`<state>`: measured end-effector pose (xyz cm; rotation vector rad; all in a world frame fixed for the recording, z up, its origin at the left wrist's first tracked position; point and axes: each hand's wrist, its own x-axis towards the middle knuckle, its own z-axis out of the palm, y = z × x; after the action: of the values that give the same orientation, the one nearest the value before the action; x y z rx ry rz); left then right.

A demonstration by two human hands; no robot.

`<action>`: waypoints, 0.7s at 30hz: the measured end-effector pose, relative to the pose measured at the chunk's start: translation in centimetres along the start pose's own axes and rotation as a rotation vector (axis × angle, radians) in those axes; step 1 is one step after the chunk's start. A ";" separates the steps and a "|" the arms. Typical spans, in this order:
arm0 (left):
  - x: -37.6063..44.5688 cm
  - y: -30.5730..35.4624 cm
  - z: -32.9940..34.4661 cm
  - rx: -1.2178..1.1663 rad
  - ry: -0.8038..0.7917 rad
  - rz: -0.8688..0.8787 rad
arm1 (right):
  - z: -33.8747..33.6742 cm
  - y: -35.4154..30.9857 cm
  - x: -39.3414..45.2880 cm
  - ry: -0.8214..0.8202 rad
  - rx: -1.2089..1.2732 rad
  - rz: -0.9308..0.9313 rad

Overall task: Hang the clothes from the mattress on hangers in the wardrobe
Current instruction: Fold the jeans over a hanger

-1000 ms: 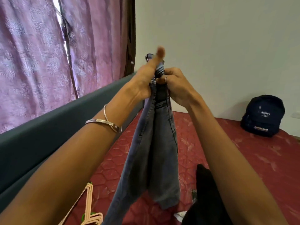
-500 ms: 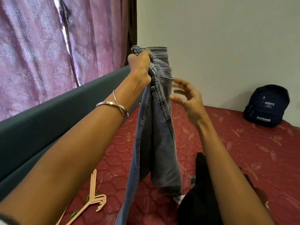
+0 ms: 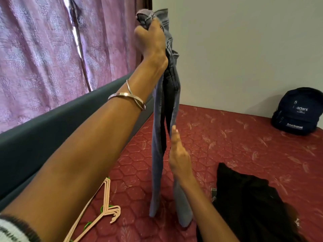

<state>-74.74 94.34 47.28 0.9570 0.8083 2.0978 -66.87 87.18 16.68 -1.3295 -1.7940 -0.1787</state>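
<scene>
While the left hand (image 3: 150, 39) is lifting the jeans (image 3: 166, 105) higher at upper centre, its grip clenched on the waistband, the right hand (image 3: 178, 154), released and flat-fingered, is sliding down the legs, straightening them above the mattress (image 3: 236, 145) for the hangers (image 3: 104, 212).

Soft daylight, slight wide-angle edge warp

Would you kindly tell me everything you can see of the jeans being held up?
The jeans are faded blue-grey denim with seams and a pocket showing near the top. They hang upright, folded lengthwise, both legs trailing to the red mattress. The left hand grips the bunched waistband high up; the right hand, fingers straight, touches one leg's edge partway down.
</scene>
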 end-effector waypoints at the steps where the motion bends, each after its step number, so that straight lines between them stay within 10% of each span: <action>1: -0.1 0.2 0.0 0.003 0.007 0.009 | 0.9 -0.1 -0.8 -0.027 0.010 -0.006; 9: 1.0 1.1 -2.3 0.118 0.114 0.047 | 3.1 -1.2 -1.7 0.057 0.458 0.152; 17: 1.1 0.6 -3.1 0.171 0.141 0.052 | 5.7 -3.9 -0.2 -0.065 0.157 -0.025; 21: 1.7 0.1 -3.6 0.165 0.165 0.078 | 7.4 -4.8 0.6 -0.149 0.273 0.235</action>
<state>-78.47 94.68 46.12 0.9223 1.0567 2.2266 -75.04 89.84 14.36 -1.3678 -1.6949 0.2901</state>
